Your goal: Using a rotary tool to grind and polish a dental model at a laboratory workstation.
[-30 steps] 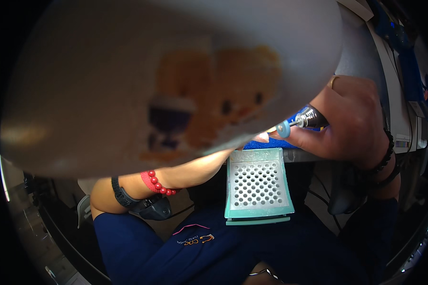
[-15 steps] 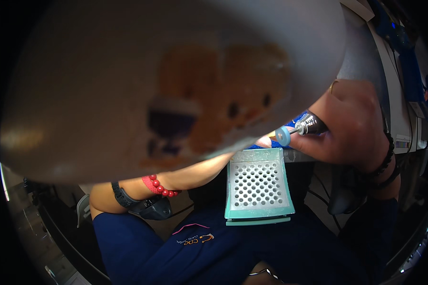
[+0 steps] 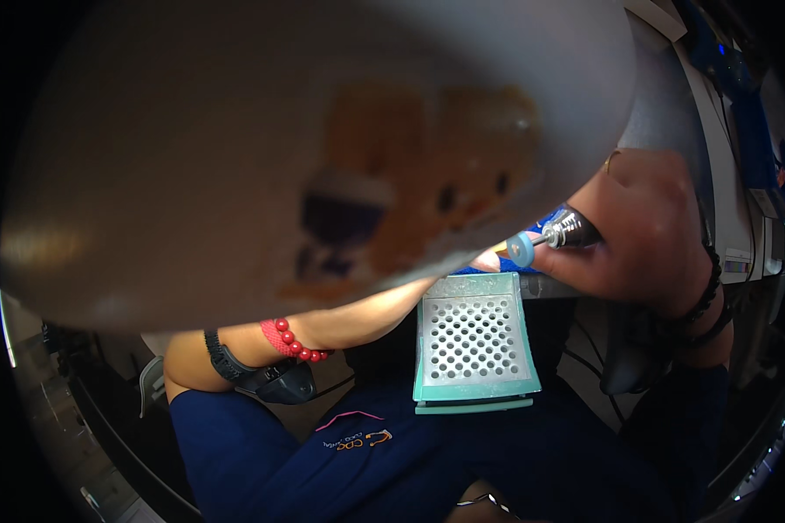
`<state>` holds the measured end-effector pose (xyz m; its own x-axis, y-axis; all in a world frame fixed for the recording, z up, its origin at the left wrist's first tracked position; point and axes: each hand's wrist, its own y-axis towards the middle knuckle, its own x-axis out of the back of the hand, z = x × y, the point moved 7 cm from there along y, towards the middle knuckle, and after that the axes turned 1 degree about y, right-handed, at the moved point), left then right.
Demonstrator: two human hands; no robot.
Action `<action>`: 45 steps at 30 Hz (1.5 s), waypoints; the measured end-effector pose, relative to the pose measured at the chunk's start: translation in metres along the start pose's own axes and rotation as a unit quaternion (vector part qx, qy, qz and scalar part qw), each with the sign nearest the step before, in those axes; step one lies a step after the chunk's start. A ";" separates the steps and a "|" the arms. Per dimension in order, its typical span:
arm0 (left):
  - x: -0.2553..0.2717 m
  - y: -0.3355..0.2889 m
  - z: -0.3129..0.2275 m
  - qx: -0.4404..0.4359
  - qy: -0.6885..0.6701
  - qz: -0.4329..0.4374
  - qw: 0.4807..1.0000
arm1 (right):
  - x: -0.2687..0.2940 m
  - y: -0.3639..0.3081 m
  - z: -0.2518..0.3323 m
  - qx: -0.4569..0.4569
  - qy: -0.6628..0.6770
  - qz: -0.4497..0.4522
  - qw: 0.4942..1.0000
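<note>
My right hand point(image 3: 641, 231) is closed around a rotary handpiece point(image 3: 571, 228) with a shiny metal collar. A pale blue round polishing wheel point(image 3: 521, 249) sits on its shaft, facing left. Just left of the wheel shows a fingertip of my left hand point(image 3: 487, 261), with a small yellowish bit beside it. The rest of my left hand is hidden behind a large blurred white cover point(image 3: 192, 192), so I cannot make out what it holds. Below both hands is a green tray point(image 3: 427, 390) with a perforated, dusty metal plate point(image 3: 473, 336).
The white cover bears an orange cartoon sticker point(image 3: 401, 166) and fills the upper left, close to me. A blue surface point(image 3: 545, 222) lies behind the wheel. Dark armrest-like pads point(image 3: 286, 383) sit under my forearms. Blue boxes point(image 3: 772, 161) stand at the far right.
The white cover's sticker appears shifted slightly to the right. My hands, the handpiece and the wheel are nearly where they were.
</note>
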<state>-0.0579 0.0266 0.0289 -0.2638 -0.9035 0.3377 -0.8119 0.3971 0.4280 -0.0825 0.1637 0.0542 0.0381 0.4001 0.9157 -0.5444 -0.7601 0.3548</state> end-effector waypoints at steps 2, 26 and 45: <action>0.000 0.000 0.000 0.004 0.009 0.007 1.000 | -0.002 0.000 -0.002 -0.016 0.007 0.016 1.000; 0.001 -0.005 0.007 0.050 -0.010 -0.015 0.999 | -0.005 -0.002 -0.002 -0.022 -0.005 0.041 0.999; 0.004 -0.016 0.017 0.098 0.011 -0.018 0.995 | -0.002 0.000 -0.007 -0.049 -0.011 0.022 0.999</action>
<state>-0.0547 0.0141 0.0094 -0.2239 -0.9120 0.3437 -0.9068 0.3242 0.2696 -0.0884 0.1668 0.0514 0.0300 0.3557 0.9341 -0.6249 -0.7228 0.2953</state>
